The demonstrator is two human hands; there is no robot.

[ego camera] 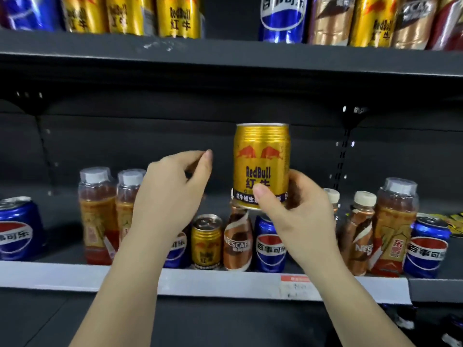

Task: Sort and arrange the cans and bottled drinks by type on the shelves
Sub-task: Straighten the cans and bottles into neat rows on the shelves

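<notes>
The right hand point(298, 216) grips a gold Red Bull can point(261, 166) by its lower end, thumb across the front of the label and fingers curled round the back, holding it upright in the air above the lower shelf point(75, 274) and in front of the dark back panel. The left hand point(172, 194) is raised just beside it, holding nothing, its fingers loosely curled with thumb and forefinger tips close together. Below the held can stand a second, smaller-looking gold can point(206, 242), a brown Nescafé bottle point(237, 244) and a blue Pepsi can point(270, 246) side by side (all mixed, none grouped). Two tea bottles point(97, 214) stand to the left, with another Pepsi can point(17, 229) at the far left edge. The upper shelf point(225, 53) carries more gold cans, a Pepsi can and brown bottles
</notes>
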